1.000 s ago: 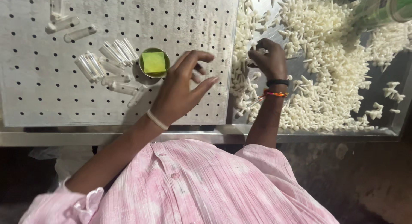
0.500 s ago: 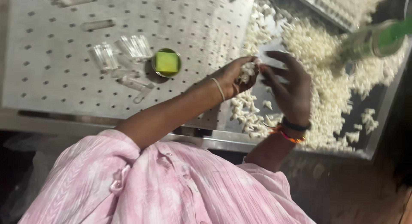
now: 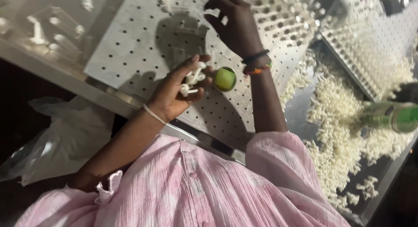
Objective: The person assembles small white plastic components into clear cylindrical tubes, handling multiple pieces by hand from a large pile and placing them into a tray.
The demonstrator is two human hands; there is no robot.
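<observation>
My left hand (image 3: 176, 91), with a thin white bangle on the wrist, hovers over the near part of the perforated metal plate (image 3: 130, 48). It grips several small white plastic parts (image 3: 191, 81) between the fingers. A small round green cup (image 3: 225, 79) stands on the plate just to its right. My right hand (image 3: 235, 24), with black and orange bands on the wrist, reaches over the far part of the plate with its fingers curled. Whether those fingers pinch anything is hidden.
A heap of small white parts (image 3: 344, 118) fills the metal tray on the right. A green bottle (image 3: 392, 116) lies over it. A second perforated plate (image 3: 370, 48) sits at the upper right. Clear tubes (image 3: 48, 29) lie far left; a plastic bag (image 3: 56, 140) hangs below the table edge.
Both hands have left the heap of white parts. The left is now over the plate with white parts in it; the right has gone to the plate's far side. The view has tilted.
</observation>
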